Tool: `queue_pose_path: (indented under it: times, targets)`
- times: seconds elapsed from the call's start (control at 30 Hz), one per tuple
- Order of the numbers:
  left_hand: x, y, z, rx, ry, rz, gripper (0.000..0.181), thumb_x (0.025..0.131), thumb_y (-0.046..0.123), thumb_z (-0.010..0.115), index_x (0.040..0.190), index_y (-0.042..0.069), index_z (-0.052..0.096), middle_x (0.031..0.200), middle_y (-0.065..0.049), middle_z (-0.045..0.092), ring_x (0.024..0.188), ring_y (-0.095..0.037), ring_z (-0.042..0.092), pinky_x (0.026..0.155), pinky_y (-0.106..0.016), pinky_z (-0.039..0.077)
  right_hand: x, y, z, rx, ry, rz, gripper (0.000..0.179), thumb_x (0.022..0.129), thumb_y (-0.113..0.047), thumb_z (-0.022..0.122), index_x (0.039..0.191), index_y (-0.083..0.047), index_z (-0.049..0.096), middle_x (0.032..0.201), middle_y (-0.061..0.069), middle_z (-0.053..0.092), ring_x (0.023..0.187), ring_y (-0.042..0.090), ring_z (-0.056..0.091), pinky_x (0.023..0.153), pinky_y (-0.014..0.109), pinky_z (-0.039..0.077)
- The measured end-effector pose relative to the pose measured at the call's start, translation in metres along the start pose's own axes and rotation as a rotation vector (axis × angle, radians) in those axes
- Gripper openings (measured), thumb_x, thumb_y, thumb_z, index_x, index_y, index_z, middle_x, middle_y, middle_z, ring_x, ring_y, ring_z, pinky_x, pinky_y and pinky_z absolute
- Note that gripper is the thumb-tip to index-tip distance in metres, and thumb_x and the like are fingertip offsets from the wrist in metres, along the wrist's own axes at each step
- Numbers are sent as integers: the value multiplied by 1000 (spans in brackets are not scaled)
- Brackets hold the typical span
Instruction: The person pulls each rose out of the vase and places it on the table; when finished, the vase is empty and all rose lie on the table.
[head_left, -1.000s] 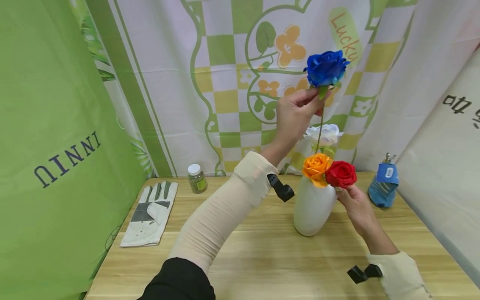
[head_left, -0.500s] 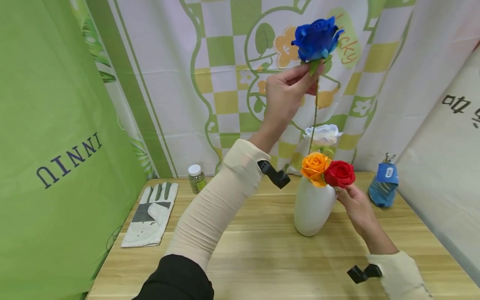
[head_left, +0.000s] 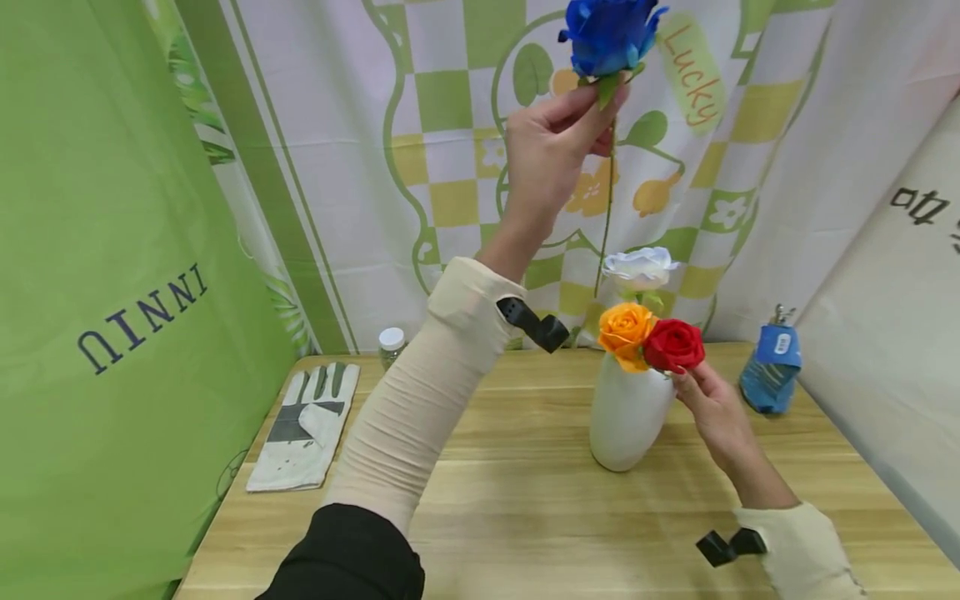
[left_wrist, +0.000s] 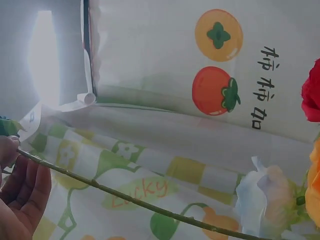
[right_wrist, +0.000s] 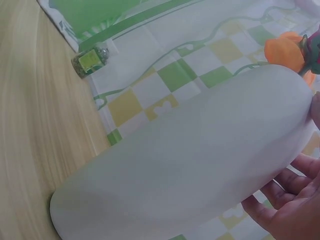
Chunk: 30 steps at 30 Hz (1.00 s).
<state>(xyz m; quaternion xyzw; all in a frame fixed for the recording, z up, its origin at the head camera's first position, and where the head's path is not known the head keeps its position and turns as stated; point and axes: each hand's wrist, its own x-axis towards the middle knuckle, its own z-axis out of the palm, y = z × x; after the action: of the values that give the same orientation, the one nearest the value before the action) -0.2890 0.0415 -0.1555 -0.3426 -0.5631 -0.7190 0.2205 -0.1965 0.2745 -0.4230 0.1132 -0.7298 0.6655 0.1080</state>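
High in the head view, my left hand (head_left: 547,158) pinches a blue artificial rose (head_left: 609,35) by its stem, just under the bloom. The long thin stem (left_wrist: 132,199) slants down, and its lower end shows beside the white rose (head_left: 641,267). My right hand (head_left: 716,421) holds the tall white vase (head_left: 628,417) near its top. In the right wrist view, that hand's fingers (right_wrist: 280,200) lie along the vase's side, with the thumb by the rim. An orange rose (head_left: 627,333) and a red rose (head_left: 675,343) stand in the mouth, before the white one.
On the wooden table (head_left: 510,517), a work glove (head_left: 303,429) lies at the left. A white-capped jar (head_left: 392,340) stands behind my left sleeve. A blue pouch (head_left: 771,367) sits at the back right. A patterned curtain (head_left: 450,167) hangs behind.
My left hand has risen and moved left with the blue rose, whose stem has lifted away from behind the orange rose. My right hand has stayed at the vase.
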Motion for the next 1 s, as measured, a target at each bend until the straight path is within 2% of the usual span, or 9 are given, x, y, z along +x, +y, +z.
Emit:
queue_pose_path:
  times: [0.13,0.27,0.4,0.63,0.83,1.0]
  targets:
    - [1,1,-8,18,61,-64,23,90,6,74,108,-9,73,71,-8,66,61,-15,62,68,-28,62,1,1,-2,-32,9,3,33,106,-21,47,138,-24,54,120,-30,58,109,-10,54,89,2,47]
    - [0,-1,-16,29,100,-73,23,89,6,75,106,-9,74,66,-3,64,59,-14,61,63,-28,61,0,1,-3,-38,9,5,36,106,-21,47,142,-20,52,121,-30,58,109,-11,55,89,2,47]
    - [-5,-6,-21,55,136,-94,23,88,7,76,104,-9,74,63,1,62,56,-13,59,59,-26,59,0,1,-3,-24,14,-2,33,106,-19,48,138,-23,54,122,-29,58,110,-10,55,90,2,47]
    - [-20,-24,-40,127,188,-146,20,88,6,76,102,-8,75,61,5,62,51,-9,59,54,-23,57,-3,0,-2,15,8,-8,31,106,-18,48,135,-27,56,123,-27,59,111,-8,55,90,3,47]
    - [-36,-36,-58,200,196,-181,18,88,1,71,103,-7,76,61,4,63,47,-7,59,51,-24,56,-5,-2,-5,-22,-1,-2,33,106,-20,47,138,-25,54,124,-28,56,111,-8,53,90,2,47]
    - [-48,-46,-73,244,209,-264,19,87,0,68,103,-5,77,64,0,67,49,-6,60,52,-23,58,-3,-3,-5,-14,-10,4,35,106,-21,47,140,-23,53,125,-27,55,113,-9,52,90,2,47]
